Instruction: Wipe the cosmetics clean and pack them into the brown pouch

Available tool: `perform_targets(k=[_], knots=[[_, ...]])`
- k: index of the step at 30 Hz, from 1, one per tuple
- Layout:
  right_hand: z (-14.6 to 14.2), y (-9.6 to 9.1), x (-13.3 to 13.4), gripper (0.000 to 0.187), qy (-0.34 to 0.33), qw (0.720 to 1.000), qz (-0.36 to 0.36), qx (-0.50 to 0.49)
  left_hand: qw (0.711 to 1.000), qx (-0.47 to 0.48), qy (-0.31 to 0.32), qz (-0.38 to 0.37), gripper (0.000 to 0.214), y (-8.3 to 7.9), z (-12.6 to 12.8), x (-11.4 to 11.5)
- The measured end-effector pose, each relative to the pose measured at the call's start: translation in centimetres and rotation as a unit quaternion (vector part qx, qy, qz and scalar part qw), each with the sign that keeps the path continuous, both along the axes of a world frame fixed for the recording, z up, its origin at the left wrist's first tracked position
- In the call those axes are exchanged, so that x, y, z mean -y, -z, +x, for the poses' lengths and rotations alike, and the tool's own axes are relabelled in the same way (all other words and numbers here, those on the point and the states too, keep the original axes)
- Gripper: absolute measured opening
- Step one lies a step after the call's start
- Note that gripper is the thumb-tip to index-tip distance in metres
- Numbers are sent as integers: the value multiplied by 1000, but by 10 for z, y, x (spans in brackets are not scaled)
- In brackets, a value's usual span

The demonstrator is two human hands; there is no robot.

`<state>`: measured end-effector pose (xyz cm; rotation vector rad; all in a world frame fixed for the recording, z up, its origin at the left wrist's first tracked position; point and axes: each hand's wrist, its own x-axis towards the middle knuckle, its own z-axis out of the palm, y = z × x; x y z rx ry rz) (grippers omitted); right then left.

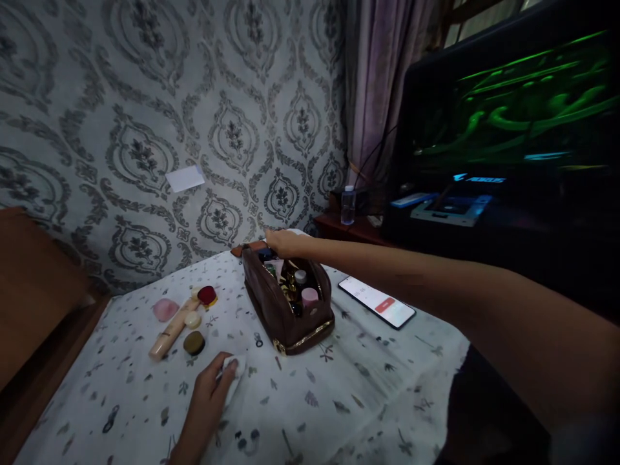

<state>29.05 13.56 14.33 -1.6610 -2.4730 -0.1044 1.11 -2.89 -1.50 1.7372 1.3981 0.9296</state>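
My left hand [213,381] is closed on a crumpled white tissue [235,374] just above the patterned cloth, in front of a brown cosmetic bag [276,310]. The bag stands unzipped; a pink-lidded jar [309,297], a grey-capped bottle [300,278] and other small containers show inside. Across the bag's far end reaches my right hand [285,242], its fingers curled. What they hold, if anything, is hidden. Close by lies a brown strip-like piece [249,248], whose kind I cannot make out.
Left of the bag lie a peach tube [169,336], a pink sponge-like piece [165,309], a red round container [207,296], a cream one [192,320] and an olive one [194,343]. A phone [378,302] lies right. Behind are a bottle [347,205] and a computer case [484,142].
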Motion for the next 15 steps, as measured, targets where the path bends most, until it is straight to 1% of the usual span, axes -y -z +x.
perform_targets(k=[2, 6, 9, 12, 15], knots=[[-3, 1, -5, 25, -22, 999, -13, 23, 1000, -12, 3, 2, 55, 2, 0, -2], [-6, 6, -19, 29, -46, 998, -31, 40, 1000, -25, 10, 16, 52, 5, -1, -2], [-3, 14, -30, 25, -61, 998, -31, 16, 999, -33, 14, 26, 50, 7, -2, -3], [0, 21, -39, 19, -61, 998, -26, -20, 999, -32, 8, 33, 48, 10, -3, -3], [1, 28, -47, 20, -55, 995, 3, -79, 999, -34, 14, 36, 46, 14, -5, -5]])
